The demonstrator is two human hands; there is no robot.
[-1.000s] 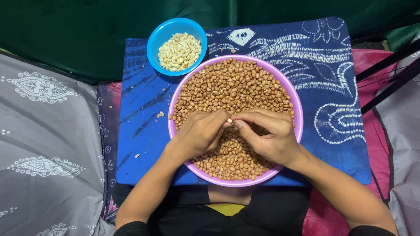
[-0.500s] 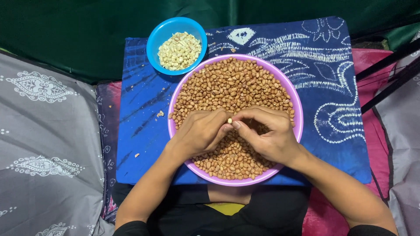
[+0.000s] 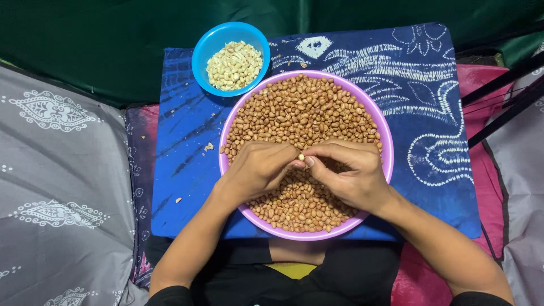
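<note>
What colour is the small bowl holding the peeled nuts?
Bright blue: the small bowl, seen in the head view, beside the purple basin.

Blue cloth (image 3: 187,147) lies open left of the purple bowl (image 3: 385,141); blue bowl (image 3: 207,42) blocks beyond.

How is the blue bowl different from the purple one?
The blue bowl is smaller than the purple bowl. The blue bowl holds pale, skinless peanuts; the purple bowl holds brown peanuts. Both hands work over the purple bowl, none over the blue bowl. Both are round and sit on the blue cloth.
</note>
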